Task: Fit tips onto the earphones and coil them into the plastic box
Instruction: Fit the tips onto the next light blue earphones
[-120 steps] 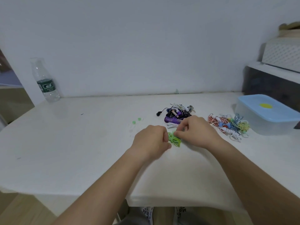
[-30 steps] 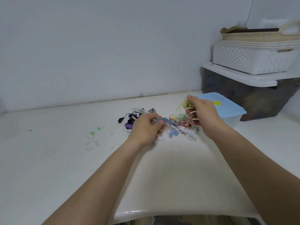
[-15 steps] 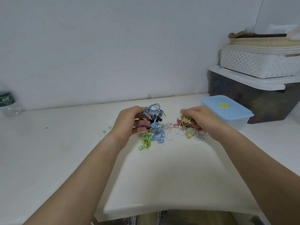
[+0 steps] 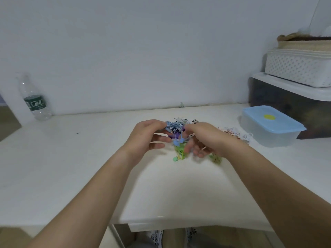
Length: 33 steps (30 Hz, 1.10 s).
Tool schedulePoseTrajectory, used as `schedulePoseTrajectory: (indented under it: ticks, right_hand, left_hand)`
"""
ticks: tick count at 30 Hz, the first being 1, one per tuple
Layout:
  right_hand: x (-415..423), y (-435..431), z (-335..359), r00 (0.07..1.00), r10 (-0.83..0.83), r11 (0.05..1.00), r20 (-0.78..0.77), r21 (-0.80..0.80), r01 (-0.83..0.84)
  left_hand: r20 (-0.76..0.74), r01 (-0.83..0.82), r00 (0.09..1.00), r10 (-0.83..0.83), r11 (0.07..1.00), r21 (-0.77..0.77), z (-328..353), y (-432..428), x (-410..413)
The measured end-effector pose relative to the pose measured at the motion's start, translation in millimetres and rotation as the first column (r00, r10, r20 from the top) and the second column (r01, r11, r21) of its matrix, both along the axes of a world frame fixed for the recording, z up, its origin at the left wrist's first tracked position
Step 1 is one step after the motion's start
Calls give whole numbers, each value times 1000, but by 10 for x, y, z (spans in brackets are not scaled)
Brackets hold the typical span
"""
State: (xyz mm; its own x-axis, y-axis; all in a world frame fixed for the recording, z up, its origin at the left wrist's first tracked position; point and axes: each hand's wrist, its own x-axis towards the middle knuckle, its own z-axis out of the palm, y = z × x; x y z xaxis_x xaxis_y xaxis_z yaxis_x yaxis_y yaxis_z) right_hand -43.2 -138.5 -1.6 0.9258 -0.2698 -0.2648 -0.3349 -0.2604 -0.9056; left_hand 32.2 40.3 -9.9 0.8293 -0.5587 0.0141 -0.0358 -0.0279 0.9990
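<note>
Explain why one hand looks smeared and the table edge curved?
Head view: the right hand is motion-blurred, fingers smeared above the green earphones; the left hand, pinching the blue earphones, looks sharper. The wide-angle lens bows the table edge; shadows are faint.

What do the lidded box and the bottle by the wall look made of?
Box: likely plastic, a cloudy translucent base under a matte, opaque light-blue lid. Bottle: probably thin clear plastic, glossy; the wall shows through it.

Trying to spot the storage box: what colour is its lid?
The plastic box lid is light blue with a yellow spot, clearest in the head view.
</note>
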Motion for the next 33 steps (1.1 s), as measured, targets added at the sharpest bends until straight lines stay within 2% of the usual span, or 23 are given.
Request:
schedulePoseTrajectory:
  ticks: [2,6,8,12,14,16,18,23,25,29,31,33]
  right_hand:
    - [30,142,-11,994,88,979,-62,192,-75]
    - [135,336,-63,980,188,871,67,450,-198]
    - [189,395,-76,976,161,854,143,475,-211]
    - [226,380,-77,973,37,893,228,429,-134]
    - [223,311,-85,965,2,932,264,350,-98]
    - [208,240,-103,957,35,982,287,170,-87]
    - [190,196,-120,957,114,993,268,-13,-114]
    - [194,181,-188,944,299,888,140,-403,-222]
    - [255,167,-240,941,316,841,119,-494,-220]
    - [399,114,-317,958,255,782,130,-610,-125]
    - [456,91,-320,961,237,767,142,-634,-95]
    - [498,78,-315,955,252,776,153,-622,-105]
  left_hand:
    - [10,18,1000,-18,1000,-20,28,135,-9]
    - [47,3,999,-3,1000,-13,65,354,-22]
    - [54,-17,998,18,1000,-2,58,440,-26]
    - [90,-57,995,50,995,76,-21,537,-53]
    - [132,-67,990,46,985,157,-106,525,-84]
    - [191,-69,981,19,963,259,-208,480,-117]
    - [232,-67,973,-15,937,342,-313,419,-128]
    - [197,6,972,-127,853,522,-453,357,-125]
    - [215,-8,969,-125,848,530,-431,391,-66]
    - [383,-298,915,125,851,433,-404,530,230]
    - [433,-400,877,211,820,410,-434,578,348]
    - [481,-444,849,216,786,431,-477,575,438]
